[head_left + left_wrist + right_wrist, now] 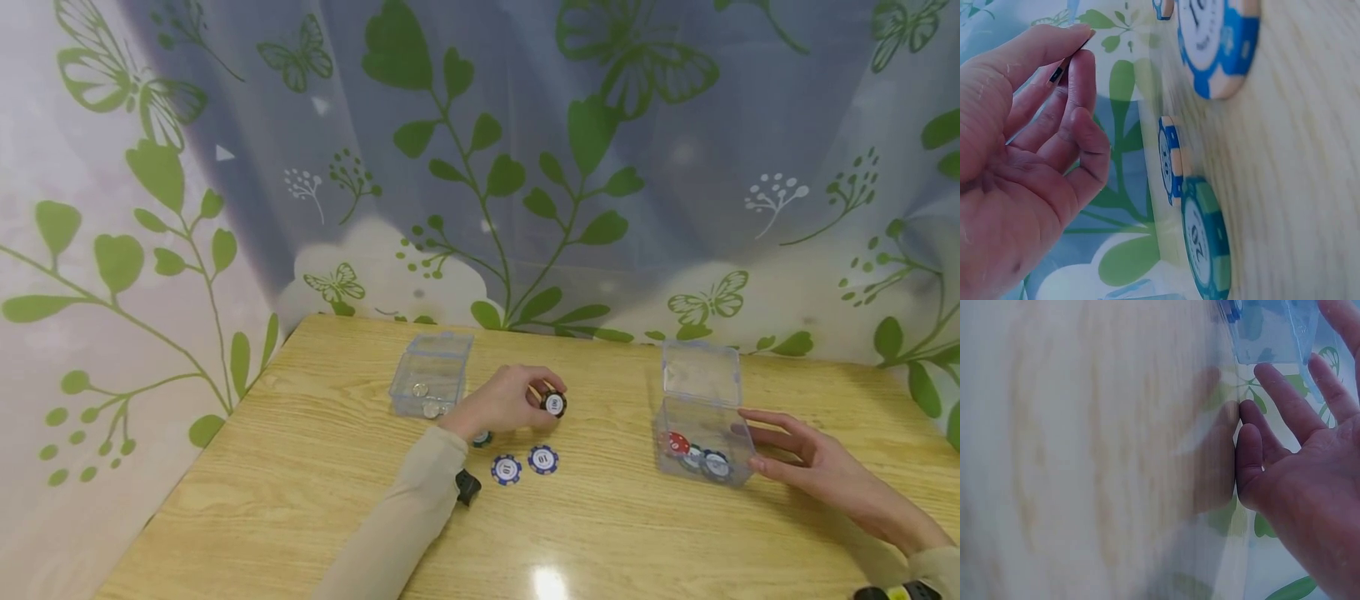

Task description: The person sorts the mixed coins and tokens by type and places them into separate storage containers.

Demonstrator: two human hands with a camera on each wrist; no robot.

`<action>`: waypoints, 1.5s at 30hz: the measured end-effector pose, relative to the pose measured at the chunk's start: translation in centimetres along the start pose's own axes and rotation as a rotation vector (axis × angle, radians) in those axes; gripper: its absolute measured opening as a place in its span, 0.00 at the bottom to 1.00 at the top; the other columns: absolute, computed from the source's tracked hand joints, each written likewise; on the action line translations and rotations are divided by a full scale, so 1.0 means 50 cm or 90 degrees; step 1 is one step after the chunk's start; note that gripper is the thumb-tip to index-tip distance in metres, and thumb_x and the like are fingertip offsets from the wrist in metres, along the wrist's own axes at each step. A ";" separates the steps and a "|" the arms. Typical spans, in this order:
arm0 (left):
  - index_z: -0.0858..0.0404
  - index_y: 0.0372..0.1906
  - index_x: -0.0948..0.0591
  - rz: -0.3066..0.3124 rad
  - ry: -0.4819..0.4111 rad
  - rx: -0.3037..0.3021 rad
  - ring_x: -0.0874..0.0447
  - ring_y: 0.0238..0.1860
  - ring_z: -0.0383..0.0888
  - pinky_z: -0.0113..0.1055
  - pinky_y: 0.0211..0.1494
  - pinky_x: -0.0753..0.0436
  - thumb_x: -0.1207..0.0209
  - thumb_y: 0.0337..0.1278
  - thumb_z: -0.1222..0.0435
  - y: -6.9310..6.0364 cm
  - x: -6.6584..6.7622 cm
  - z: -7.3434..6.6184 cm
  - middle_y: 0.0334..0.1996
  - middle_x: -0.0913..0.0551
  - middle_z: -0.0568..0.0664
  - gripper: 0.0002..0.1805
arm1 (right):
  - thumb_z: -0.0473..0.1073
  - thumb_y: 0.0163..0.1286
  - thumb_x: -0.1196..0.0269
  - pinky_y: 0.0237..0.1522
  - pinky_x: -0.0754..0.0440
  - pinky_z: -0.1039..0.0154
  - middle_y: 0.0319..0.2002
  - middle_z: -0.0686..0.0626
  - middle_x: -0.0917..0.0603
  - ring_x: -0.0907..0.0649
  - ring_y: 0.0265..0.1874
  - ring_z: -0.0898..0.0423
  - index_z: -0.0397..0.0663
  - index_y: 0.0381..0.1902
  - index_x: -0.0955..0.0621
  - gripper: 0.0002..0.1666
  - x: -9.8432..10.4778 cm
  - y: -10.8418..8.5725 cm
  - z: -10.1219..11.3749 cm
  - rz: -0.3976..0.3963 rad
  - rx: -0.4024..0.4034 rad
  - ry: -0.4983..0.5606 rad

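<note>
Between thumb and fingers the left hand (506, 402) pinches a black chip (554, 404) marked 100, held above the table; in the left wrist view the hand (1029, 137) shows the chip (1060, 70) edge-on. Two blue chips (506, 469) marked 10 and a green chip (482, 438) lie near that wrist. The right hand (825, 475) touches the right side of a clear open box (705, 417) holding a red chip (677, 442) and darker chips (717, 465). In the right wrist view its fingers (1291, 406) are spread beside the box (1266, 331).
A second clear box (429, 375), its lid open, stands at the back left of the wooden table (600, 533) with several coin-like silver discs (432, 407) inside. Behind the table hangs a patterned curtain (675, 200) with green leaves and butterflies.
</note>
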State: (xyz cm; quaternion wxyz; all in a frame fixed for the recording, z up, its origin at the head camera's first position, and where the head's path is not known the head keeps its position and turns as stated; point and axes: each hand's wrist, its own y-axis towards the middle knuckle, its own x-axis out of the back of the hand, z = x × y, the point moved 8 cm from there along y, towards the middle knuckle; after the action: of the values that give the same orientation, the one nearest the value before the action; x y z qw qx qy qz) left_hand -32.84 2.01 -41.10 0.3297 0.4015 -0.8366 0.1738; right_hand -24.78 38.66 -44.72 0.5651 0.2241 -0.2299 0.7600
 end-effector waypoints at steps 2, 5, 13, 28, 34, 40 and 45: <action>0.53 0.61 0.18 -0.008 -0.009 -0.007 0.14 0.42 0.36 0.29 0.47 0.17 0.28 0.57 0.62 0.000 -0.001 -0.004 0.50 0.15 0.47 0.25 | 0.45 0.77 0.38 0.44 0.19 0.72 0.57 0.86 0.32 0.29 0.54 0.87 0.49 0.80 0.40 0.39 -0.002 -0.001 -0.001 0.000 -0.002 0.002; 0.53 0.61 0.18 -0.020 -0.028 -0.016 0.15 0.41 0.35 0.29 0.46 0.17 0.28 0.57 0.62 0.000 -0.003 -0.012 0.49 0.15 0.46 0.25 | 0.45 0.77 0.38 0.44 0.18 0.72 0.56 0.85 0.32 0.29 0.54 0.87 0.49 0.80 0.40 0.39 -0.004 -0.003 -0.003 0.001 -0.008 0.007; 0.53 0.59 0.16 -0.041 -0.087 -0.037 0.16 0.38 0.33 0.28 0.44 0.17 0.27 0.56 0.64 0.007 -0.011 -0.039 0.46 0.14 0.46 0.24 | 0.45 0.77 0.39 0.45 0.18 0.71 0.56 0.84 0.32 0.29 0.54 0.87 0.50 0.80 0.41 0.39 -0.005 -0.004 -0.003 0.006 -0.010 0.015; 0.54 0.58 0.16 -0.058 -0.155 -0.069 0.16 0.36 0.32 0.26 0.39 0.17 0.26 0.56 0.65 0.033 -0.041 -0.085 0.44 0.15 0.45 0.23 | 0.47 0.78 0.39 0.44 0.18 0.71 0.57 0.85 0.35 0.30 0.54 0.88 0.52 0.81 0.42 0.40 -0.003 -0.005 -0.008 0.013 -0.022 0.007; 0.52 0.58 0.16 -0.051 -0.178 -0.062 0.17 0.36 0.31 0.26 0.38 0.17 0.26 0.56 0.64 0.038 -0.060 -0.097 0.43 0.16 0.42 0.23 | 0.48 0.78 0.39 0.45 0.18 0.71 0.57 0.84 0.34 0.30 0.53 0.88 0.52 0.81 0.42 0.40 -0.004 -0.003 -0.009 0.015 -0.028 0.005; 0.51 0.58 0.16 -0.054 -0.193 -0.060 0.17 0.37 0.30 0.26 0.41 0.16 0.26 0.56 0.63 0.044 -0.071 -0.113 0.44 0.15 0.41 0.23 | 0.48 0.78 0.39 0.44 0.19 0.71 0.56 0.84 0.34 0.30 0.53 0.88 0.51 0.81 0.42 0.40 -0.002 -0.002 -0.008 0.016 -0.031 0.002; 0.53 0.58 0.16 -0.052 -0.212 -0.063 0.17 0.37 0.30 0.26 0.42 0.16 0.26 0.55 0.64 0.056 -0.084 -0.119 0.44 0.15 0.41 0.24 | 0.49 0.78 0.39 0.44 0.19 0.72 0.57 0.84 0.35 0.30 0.53 0.88 0.52 0.81 0.42 0.40 0.000 -0.001 -0.008 0.013 -0.034 -0.005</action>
State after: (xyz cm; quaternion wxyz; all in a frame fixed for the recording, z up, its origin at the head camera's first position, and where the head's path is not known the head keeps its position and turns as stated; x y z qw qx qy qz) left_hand -30.63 9.38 -39.80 0.2128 0.4416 -0.8702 0.0502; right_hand -24.77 38.92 -45.05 0.5622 0.2099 -0.2545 0.7584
